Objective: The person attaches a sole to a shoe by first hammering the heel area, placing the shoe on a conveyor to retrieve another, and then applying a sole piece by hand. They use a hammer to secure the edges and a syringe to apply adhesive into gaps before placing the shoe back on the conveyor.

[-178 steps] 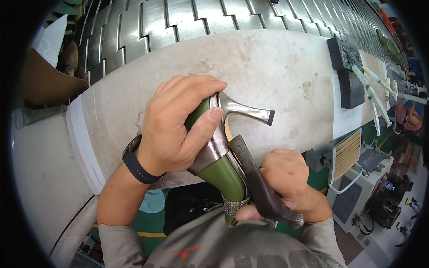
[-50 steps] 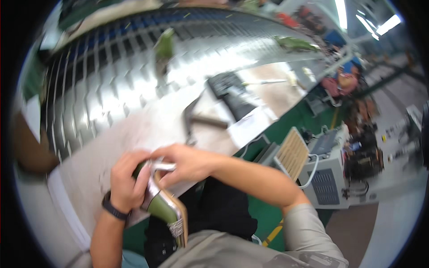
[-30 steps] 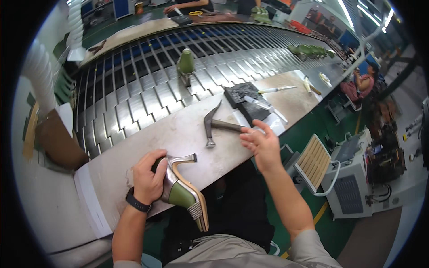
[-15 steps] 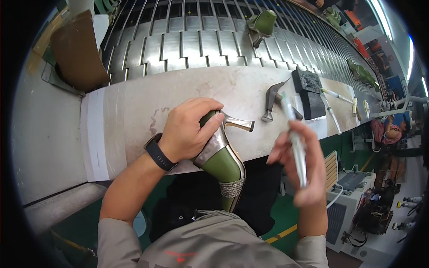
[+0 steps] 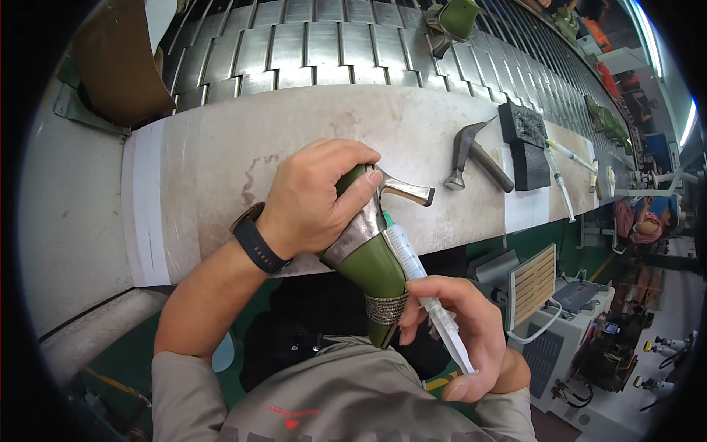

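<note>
Syringe [image 5: 406,252] moved alongside shoe [image 5: 368,271] overhanging bench [image 5: 471,219] edge; hammer [image 5: 490,164] apart.

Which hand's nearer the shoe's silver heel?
Left. The left hand grips the back of the green shoe, right by the base of the heel. The right hand is farther off, beside the glittery band, holding a syringe.

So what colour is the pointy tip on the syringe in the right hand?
The syringe has a green tip, best seen in the head view.
</note>
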A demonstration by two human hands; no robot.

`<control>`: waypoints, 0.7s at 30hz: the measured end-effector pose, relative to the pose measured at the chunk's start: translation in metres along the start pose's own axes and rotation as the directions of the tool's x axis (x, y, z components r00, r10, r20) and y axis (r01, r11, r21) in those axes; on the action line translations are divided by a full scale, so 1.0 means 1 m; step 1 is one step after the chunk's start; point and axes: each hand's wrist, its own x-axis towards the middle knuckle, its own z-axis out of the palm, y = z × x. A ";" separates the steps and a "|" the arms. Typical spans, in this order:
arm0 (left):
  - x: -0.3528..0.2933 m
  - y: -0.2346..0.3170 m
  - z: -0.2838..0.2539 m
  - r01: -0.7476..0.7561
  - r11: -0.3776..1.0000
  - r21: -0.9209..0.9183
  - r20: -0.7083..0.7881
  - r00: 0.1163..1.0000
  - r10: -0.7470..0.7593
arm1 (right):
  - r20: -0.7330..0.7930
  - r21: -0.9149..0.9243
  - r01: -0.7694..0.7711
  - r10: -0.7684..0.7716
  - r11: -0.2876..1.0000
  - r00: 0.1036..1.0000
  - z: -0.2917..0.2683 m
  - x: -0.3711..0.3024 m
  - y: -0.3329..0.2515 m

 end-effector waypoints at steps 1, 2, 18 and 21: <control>0.000 0.000 0.000 0.003 1.000 -0.001 0.001 1.000 -0.003 | 0.004 0.004 -0.011 0.011 1.000 1.000 -0.001 0.001 0.000; 0.000 0.000 0.000 0.005 1.000 0.000 0.002 1.000 -0.005 | 0.004 0.006 -0.014 0.014 1.000 1.000 0.001 0.000 -0.002; 0.000 0.000 0.000 0.010 1.000 0.003 0.006 1.000 -0.010 | -0.203 0.246 -0.155 0.207 0.957 0.957 0.001 -0.013 -0.014; 0.001 0.000 0.000 0.005 1.000 0.003 0.007 1.000 -0.005 | -0.225 0.258 -0.170 0.230 0.951 0.947 0.002 -0.014 -0.018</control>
